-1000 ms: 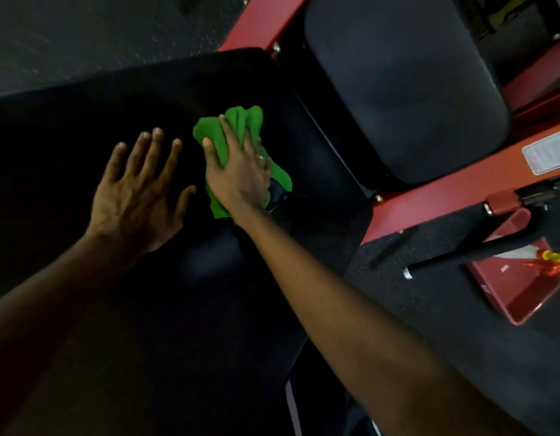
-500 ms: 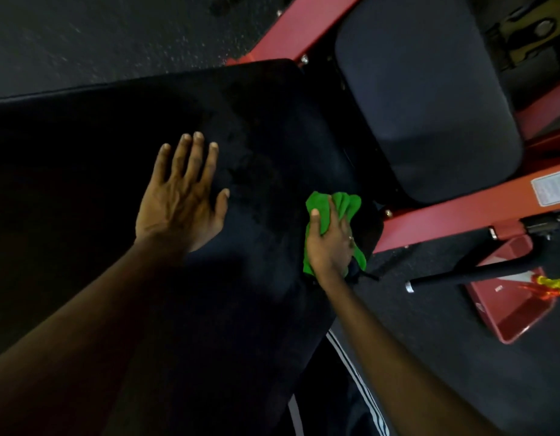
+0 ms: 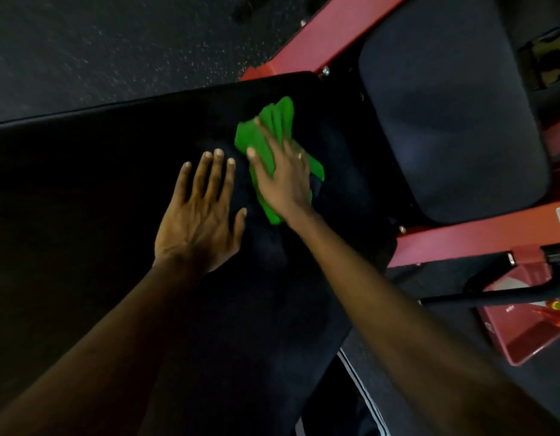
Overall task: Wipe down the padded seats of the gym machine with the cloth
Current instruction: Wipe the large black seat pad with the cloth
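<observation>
surface: wide black padded seat [image 3: 83, 184] on a red frame [image 3: 461, 240], second dark pad [image 3: 445, 121] beyond it | room: dark speckled floor [image 3: 83, 42] | cloth: green cloth [image 3: 274, 121] bunched on the seat near its far end, under the right hand [image 3: 282, 180], sticking out past the fingertips | right fingers: straight, pressing the cloth flat | left hand [image 3: 200, 221]: flat on the seat just beside, fingers extended, holding nothing

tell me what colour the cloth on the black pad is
The cloth is plain bright green; the head view, the only one, shows it clearly.
</observation>
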